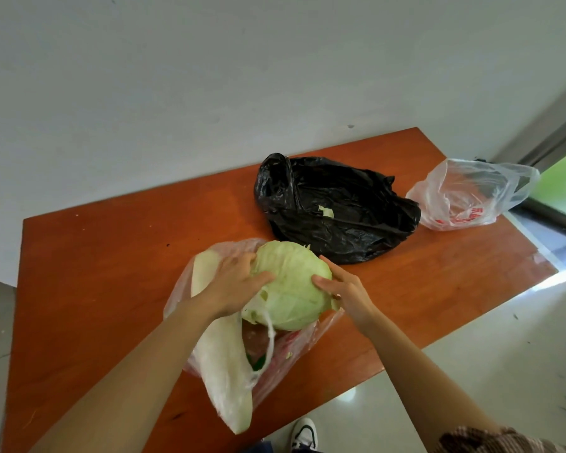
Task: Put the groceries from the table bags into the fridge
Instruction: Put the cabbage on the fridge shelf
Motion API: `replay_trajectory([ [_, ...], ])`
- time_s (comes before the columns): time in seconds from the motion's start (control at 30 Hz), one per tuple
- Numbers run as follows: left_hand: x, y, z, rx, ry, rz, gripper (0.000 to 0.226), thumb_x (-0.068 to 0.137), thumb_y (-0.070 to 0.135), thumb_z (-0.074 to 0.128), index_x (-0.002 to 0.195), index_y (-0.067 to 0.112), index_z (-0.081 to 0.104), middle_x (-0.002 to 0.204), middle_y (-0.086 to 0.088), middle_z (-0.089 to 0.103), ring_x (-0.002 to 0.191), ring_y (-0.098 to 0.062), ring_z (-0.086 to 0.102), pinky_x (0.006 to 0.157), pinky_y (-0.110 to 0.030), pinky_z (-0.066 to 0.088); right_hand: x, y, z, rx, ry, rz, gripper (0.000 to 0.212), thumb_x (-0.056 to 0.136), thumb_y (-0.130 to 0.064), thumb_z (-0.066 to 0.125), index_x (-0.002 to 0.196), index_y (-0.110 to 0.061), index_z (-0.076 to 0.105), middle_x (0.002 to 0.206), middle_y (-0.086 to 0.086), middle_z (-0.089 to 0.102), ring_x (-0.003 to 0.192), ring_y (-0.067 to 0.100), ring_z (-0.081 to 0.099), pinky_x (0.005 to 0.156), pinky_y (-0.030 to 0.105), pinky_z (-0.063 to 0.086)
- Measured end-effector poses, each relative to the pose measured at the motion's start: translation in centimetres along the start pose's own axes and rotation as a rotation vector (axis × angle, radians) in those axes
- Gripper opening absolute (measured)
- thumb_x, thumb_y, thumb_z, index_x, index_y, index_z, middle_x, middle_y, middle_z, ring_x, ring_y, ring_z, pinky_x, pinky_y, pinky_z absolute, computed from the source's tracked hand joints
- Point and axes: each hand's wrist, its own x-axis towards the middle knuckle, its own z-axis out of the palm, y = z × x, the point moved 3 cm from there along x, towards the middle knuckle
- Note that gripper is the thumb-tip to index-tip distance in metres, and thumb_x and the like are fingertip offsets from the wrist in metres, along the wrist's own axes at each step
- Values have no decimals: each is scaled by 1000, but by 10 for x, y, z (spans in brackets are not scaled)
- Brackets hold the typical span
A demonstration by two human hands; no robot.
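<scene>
**Cabbage held in both hands over the open bag**

Cabbage point(291, 286) sits between our palms above the clear bag point(180, 289) at the near edge of the table point(95, 273). Our left hand point(232, 282) curls over its left side and our right hand point(343, 289) cups its right. A black bag point(337, 207) lies just behind.

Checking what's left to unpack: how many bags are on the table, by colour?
black bag: 1
clear bags: 2, the far right one and the near one under the cabbage
Total: 3 bags
</scene>
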Motion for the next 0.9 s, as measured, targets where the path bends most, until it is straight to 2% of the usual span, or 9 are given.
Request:
replay_trajectory([
  [0.07, 9, 9, 4, 25, 61, 17, 52, 89, 49, 50, 126, 12, 45, 130, -4, 49, 127, -25, 41, 97, -38, 38, -1, 4, -10, 14, 23, 32, 65, 82, -26, 72, 141, -31, 46, 122, 13, 64, 112, 39, 59, 96, 50, 50],
  [0.2, 25, 20, 8, 268, 56, 159, 57, 91, 57, 43, 124, 10, 43, 156, -3, 22, 147, -20, 7, 118, -42, 18, -8, 14, -20, 100, 46, 76, 60, 83, -20, 68, 140, -26, 49, 120, 0, 67, 111, 26, 61, 97, 45, 49],
  [0.3, 27, 20, 13, 129, -67, 154, 73, 88, 62, 44, 144, 18, 27, 149, -2, 36, 137, -22, 34, 109, -38, 33, -14, 23, -22, 223, 72, 89, 46, 86, -13, 59, 131, -27, 57, 121, 3, 64, 112, 26, 57, 95, 40, 48],
  [0.37, 29, 20, 19, 171, -100, 121, 85, 86, 69, 40, 150, 18, 19, 153, -5, 32, 139, -22, 32, 112, -40, 30, -17, 25, -20, 300, 98, 96, 40, 87, -12, 54, 122, -32, 61, 119, 2, 63, 111, 26, 55, 100, 40, 45],
  [0.53, 37, 10, 19, 48, -236, -74, 101, 61, 92, 39, 133, 23, 51, 127, 1, 60, 116, -19, 56, 103, -41, 42, -20, 24, -16, 234, 166, 149, 35, 89, -38, 53, 124, -34, 56, 123, 3, 57, 108, 25, 56, 94, 46, 50],
  [0.63, 38, 12, 21, -185, -333, -102, 78, 65, 80, 58, 125, 31, 55, 126, 6, 61, 114, -13, 58, 105, -38, 44, -14, 22, -7, 158, 218, 204, 74, 69, -75, 57, 128, -31, 54, 125, -2, 56, 113, 25, 56, 95, 52, 50],
  [0.7, 39, 18, 22, -233, -324, -72, 58, 74, 67, 63, 120, 32, 58, 122, 7, 64, 110, -10, 60, 102, -35, 46, -9, 18, -3, 133, 269, 202, 94, 57, -82, 61, 133, -28, 49, 125, -3, 56, 112, 23, 57, 97, 51, 49],
  [0.83, 35, 26, 17, -289, -301, -54, 52, 79, 60, 62, 121, 30, 57, 109, 14, 64, 97, -1, 61, 78, -17, 49, -11, 4, -2, 117, 345, 167, 79, 68, -69, 66, 131, -23, 51, 116, -3, 61, 100, 19, 62, 93, 46, 52],
  [0.9, 33, 32, 6, -296, -281, -40, 56, 76, 64, 62, 120, 31, 58, 103, 17, 64, 93, 1, 61, 73, -15, 47, -15, -8, -4, 83, 360, 130, 85, 63, -72, 67, 132, -24, 51, 119, -2, 61, 102, 19, 62, 92, 44, 52],
])
